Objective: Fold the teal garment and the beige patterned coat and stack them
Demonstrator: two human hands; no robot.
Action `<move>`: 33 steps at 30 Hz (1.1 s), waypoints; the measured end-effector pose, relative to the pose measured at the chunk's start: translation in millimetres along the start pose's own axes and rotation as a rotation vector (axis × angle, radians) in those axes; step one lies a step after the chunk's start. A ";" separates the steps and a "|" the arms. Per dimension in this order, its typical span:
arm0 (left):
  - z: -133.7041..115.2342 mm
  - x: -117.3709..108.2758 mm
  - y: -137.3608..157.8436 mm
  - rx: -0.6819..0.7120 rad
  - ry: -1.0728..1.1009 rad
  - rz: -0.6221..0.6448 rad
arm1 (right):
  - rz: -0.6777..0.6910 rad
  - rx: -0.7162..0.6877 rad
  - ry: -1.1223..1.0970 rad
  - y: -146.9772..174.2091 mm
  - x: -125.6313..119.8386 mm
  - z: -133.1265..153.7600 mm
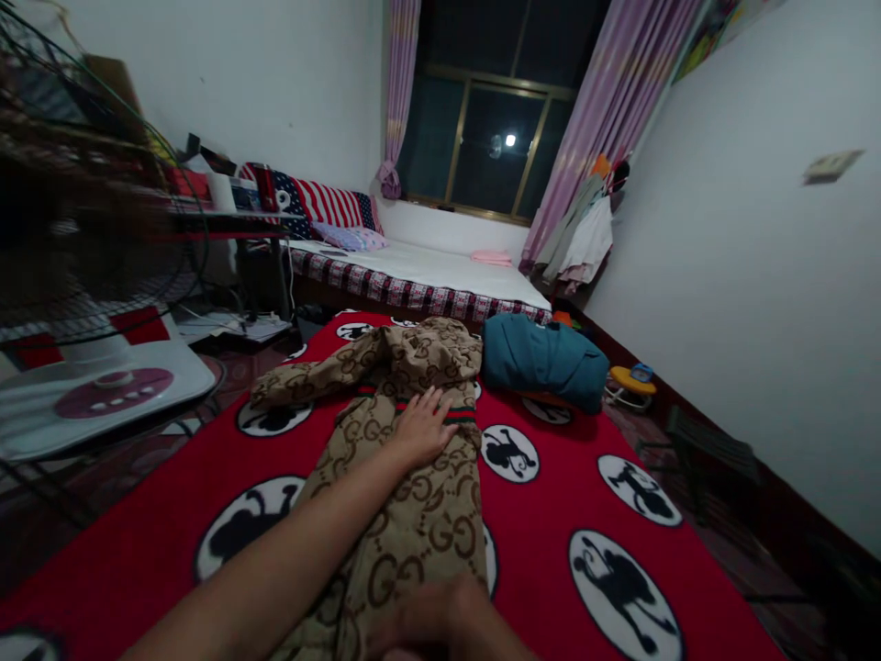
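Item: tan monogram-printed fabric garment [406, 477], mid-fold on a red blanket with round black-and-white monkey medallions [585, 477].

We log the garment lengthwise at frame centre, one sleeve thrown toward the upper left and a green-and-red band crossing its middle. Our left hand [421, 430] lies flat, fingers spread, pressing the cloth beside that band; it grips nothing. Our right hand [440, 626], blurred at the bottom edge, rests on the lower hem; whether it grips we cannot tell. We judge the step as smoothing before a fold; the next move calls for drawing in the stray sleeve. A folded teal cloth bundle [543, 360] sits just beyond, at upper right.
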State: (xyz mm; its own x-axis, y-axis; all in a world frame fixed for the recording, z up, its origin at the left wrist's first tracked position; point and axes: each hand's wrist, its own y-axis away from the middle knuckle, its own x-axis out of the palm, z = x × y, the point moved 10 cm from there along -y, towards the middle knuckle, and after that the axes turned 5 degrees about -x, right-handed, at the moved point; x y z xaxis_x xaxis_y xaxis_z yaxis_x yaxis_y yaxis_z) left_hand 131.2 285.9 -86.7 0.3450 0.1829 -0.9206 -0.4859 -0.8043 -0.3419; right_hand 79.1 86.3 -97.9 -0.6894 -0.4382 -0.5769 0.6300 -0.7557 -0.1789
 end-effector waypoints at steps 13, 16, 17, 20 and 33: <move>4.3 2.3 7.2 -0.009 0.045 -0.114 | -0.631 0.511 0.708 -117.7 -314.7 -151.7; 4.9 4.6 6.6 -0.009 0.050 -0.110 | -0.560 0.555 0.768 -142.5 -325.3 -170.5; 4.6 5.4 6.2 -0.007 0.050 -0.106 | -0.528 0.569 0.785 -148.9 -325.5 -176.7; 3.5 6.6 5.2 0.000 0.047 -0.103 | -0.443 0.606 0.826 -161.7 -322.7 -193.8; -2.2 10.3 5.3 0.023 0.065 -0.085 | -0.701 0.646 0.841 -187.6 -358.4 -186.3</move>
State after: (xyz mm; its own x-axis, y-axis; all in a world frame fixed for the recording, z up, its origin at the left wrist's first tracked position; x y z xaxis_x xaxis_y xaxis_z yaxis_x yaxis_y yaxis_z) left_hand 133.9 282.3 -97.6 0.4365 0.2127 -0.8742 -0.4710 -0.7739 -0.4234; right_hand 274.5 475.8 -6.1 -0.2150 0.4137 -0.8847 -0.2273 -0.9022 -0.3666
